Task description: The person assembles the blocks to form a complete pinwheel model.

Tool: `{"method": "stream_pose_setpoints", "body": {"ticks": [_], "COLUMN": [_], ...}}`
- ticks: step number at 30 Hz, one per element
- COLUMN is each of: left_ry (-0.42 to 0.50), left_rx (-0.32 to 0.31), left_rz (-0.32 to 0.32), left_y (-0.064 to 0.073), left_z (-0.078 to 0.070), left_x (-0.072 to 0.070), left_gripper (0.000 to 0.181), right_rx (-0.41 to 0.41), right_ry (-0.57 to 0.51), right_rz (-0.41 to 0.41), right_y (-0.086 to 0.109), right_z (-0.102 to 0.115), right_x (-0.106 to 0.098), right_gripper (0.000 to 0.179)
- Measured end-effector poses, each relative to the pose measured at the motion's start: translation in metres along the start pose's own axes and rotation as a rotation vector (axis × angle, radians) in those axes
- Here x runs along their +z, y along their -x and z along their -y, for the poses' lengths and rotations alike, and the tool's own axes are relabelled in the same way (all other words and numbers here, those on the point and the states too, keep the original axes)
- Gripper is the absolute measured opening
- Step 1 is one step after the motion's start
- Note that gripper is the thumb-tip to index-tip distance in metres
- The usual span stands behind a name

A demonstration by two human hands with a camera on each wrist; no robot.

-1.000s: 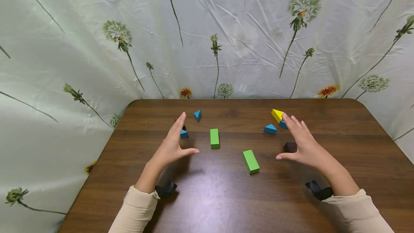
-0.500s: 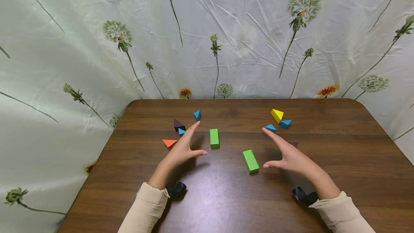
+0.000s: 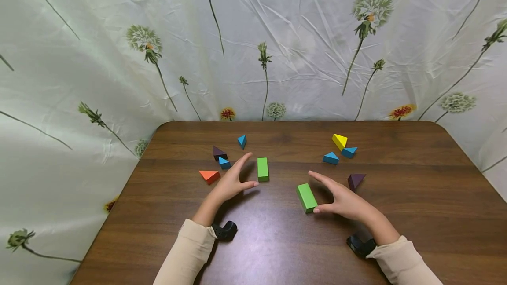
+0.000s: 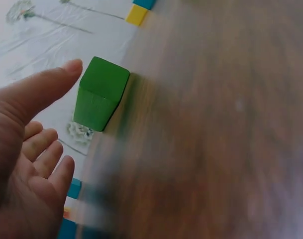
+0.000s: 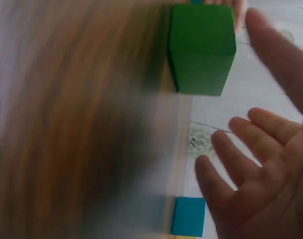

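Two green rectangular blocks lie on the brown wooden table. My left hand [image 3: 229, 184] hovers just left of the farther green block [image 3: 263, 169], thumb spread from the fingers and holding nothing. In the left wrist view that green block [image 4: 102, 92] appears beyond the thumb tip. My right hand [image 3: 343, 199] is at the right side of the nearer green block [image 3: 306, 197], its thumb tip by the block's near corner; whether it touches cannot be told. The right wrist view has this green block [image 5: 203, 47] ahead of spread, empty fingers [image 5: 236, 159].
Left of the middle lie an orange triangular block [image 3: 209, 176], a dark purple one [image 3: 219, 152] and blue ones [image 3: 224, 162]. On the right are a yellow block [image 3: 339, 141], blue blocks [image 3: 330, 158] and a purple block [image 3: 356, 181]. A flowered curtain [image 3: 313, 56] hangs behind the table [image 3: 277, 250].
Both hands have moved inward and nearer to me, the left toward the farther green block, the right up to the nearer one. The blocks have stayed put.
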State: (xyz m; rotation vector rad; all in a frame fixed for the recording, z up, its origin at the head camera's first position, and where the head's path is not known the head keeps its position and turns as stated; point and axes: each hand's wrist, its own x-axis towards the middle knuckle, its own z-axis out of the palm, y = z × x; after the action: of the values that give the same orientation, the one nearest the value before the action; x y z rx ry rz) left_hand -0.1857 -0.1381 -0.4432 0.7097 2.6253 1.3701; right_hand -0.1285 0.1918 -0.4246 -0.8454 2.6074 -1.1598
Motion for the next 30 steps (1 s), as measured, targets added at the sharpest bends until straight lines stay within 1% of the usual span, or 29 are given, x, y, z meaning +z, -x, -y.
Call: {"method": "stream_pose_setpoints", "body": {"ticks": [4,6,8,13,17,19,21,24,28,30], "left_ry": [0.096,0.113,0.127,0.109,0.091,0.079,0.076,0.078,0.081,0.076], "left_rx": [-0.037,-0.044,-0.036,-0.027,-0.035,-0.027,-0.017,0.008,0.01,0.006], "left_rz": [0.017,0.025,0.031,0.035,0.034,0.034,0.031,0.023,0.021,0.019], "left_y": [-0.003,-0.005,-0.008,-0.014,-0.016,-0.017,-0.015,-0.01,-0.003,-0.002], "left_z": [0.006,0.008,0.01,0.011,0.011,0.01,0.006,-0.008,-0.025,-0.027], "left_x": [0.004,0.007,0.009,0.013,0.014,0.015,0.015,0.012,0.007,0.006], "left_gripper": [0.084,0.083,0.082,0.08,0.076,0.074,0.071,0.067,0.065,0.064], "right_rx": [0.021,0.023,0.019,0.017,0.025,0.026,0.021,0.011,0.013,0.015], "right_ry": [-0.029,-0.041,-0.049,-0.08,-0.089,-0.096,-0.102,-0.116,-0.144,-0.149], "right_rz": [0.016,0.024,0.034,0.039,0.049,0.05,0.046,0.038,0.028,0.018], "right_y": [0.0,-0.001,-0.001,-0.001,0.0,0.0,0.0,0.0,-0.001,-0.001], "right_z": [-0.002,-0.004,-0.005,-0.008,-0.011,-0.011,-0.012,-0.012,-0.011,-0.011], "right_x": [0.004,0.005,0.006,0.008,0.009,0.01,0.011,0.013,0.015,0.016], "right_gripper": [0.087,0.085,0.083,0.078,0.076,0.074,0.072,0.069,0.068,0.067]}}
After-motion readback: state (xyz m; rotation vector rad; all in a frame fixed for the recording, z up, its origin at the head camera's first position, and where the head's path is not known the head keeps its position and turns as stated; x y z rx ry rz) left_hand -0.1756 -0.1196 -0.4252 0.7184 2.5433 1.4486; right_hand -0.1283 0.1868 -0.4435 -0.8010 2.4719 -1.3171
